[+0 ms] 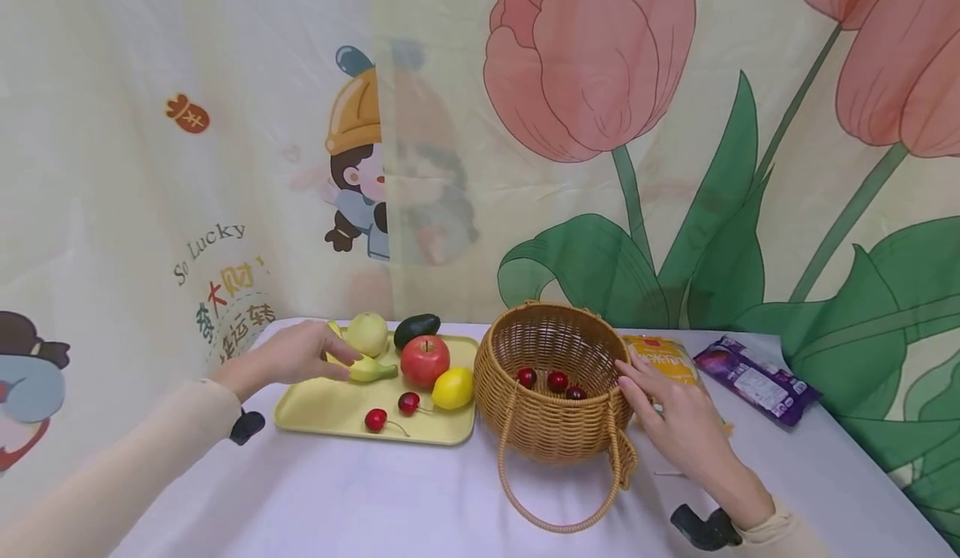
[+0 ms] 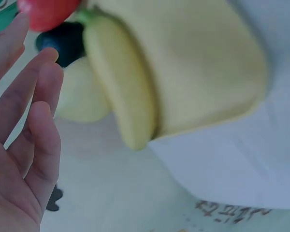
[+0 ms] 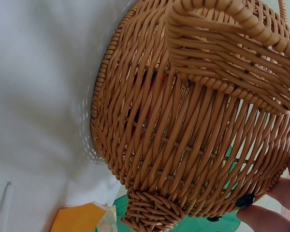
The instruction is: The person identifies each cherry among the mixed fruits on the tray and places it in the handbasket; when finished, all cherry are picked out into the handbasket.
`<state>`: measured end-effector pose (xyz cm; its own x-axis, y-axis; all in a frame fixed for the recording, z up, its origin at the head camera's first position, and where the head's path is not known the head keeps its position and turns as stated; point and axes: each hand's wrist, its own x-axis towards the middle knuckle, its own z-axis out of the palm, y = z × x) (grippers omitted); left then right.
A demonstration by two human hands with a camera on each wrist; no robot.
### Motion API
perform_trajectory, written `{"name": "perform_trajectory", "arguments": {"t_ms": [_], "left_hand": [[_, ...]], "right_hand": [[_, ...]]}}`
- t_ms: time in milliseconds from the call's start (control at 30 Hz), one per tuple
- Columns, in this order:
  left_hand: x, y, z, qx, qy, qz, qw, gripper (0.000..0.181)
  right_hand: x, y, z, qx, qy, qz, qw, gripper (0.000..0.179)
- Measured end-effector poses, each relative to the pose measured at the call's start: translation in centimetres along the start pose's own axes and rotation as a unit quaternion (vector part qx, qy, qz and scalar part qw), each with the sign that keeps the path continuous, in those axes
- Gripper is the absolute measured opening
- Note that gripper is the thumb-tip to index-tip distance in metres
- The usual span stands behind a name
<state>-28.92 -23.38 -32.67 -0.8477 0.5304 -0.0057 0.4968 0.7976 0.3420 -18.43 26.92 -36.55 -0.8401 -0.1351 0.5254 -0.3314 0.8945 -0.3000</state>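
My left hand [image 1: 303,354] hovers over the left side of the yellow tray [image 1: 315,416], its fingers loosely bent and holding nothing. Just by it lies a yellow banana [image 2: 121,77], apart from the fingers in the left wrist view. Also on the tray are a red apple [image 1: 425,362], a lemon [image 1: 453,388], a dark avocado [image 1: 417,328], a pale green round fruit [image 1: 367,334] and two cherries [image 1: 376,419]. My right hand [image 1: 678,416] holds the right rim of the brown wicker basket [image 1: 555,433] between thumb and fingers. Inside the basket lie three cherries [image 1: 557,381].
Right of the basket lie a yellow-orange packet [image 1: 663,358], partly behind my right hand, and a purple packet [image 1: 757,380]. The basket's looped handle [image 1: 555,529] hangs toward the table's front. A printed curtain [image 1: 450,124] stands behind the white table [image 1: 337,500].
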Motion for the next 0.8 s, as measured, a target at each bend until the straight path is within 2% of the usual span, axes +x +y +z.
{"name": "perform_trajectory", "arguments": {"t_ms": [67, 233, 467, 667, 800], "left_hand": [[-0.9, -0.2, 1.1, 0.003, -0.001, -0.012, 0.9999, 0.029], [-1.9, 0.0, 3.2, -0.008, 0.003, -0.011, 0.9999, 0.032], [-1.3, 1.0, 5.2, -0.006, 0.002, 0.001, 1.0, 0.033], [-0.5, 1.6, 6.2, 0.007, -0.001, 0.029, 0.9996, 0.03], [-0.3, 1.6, 6.7, 0.011, -0.009, 0.036, 0.9993, 0.028]], "right_hand": [[0.0, 0.0, 0.0, -0.001, 0.002, -0.002, 1.0, 0.038], [0.0, 0.0, 0.0, -0.002, 0.003, -0.002, 1.0, 0.038], [-0.1, 0.1, 0.0, 0.002, 0.002, 0.003, 1.0, 0.038], [0.0, 0.0, 0.0, -0.001, 0.001, 0.004, 1.0, 0.039], [-0.1, 0.0, 0.0, -0.001, 0.003, 0.002, 1.0, 0.038]]}}
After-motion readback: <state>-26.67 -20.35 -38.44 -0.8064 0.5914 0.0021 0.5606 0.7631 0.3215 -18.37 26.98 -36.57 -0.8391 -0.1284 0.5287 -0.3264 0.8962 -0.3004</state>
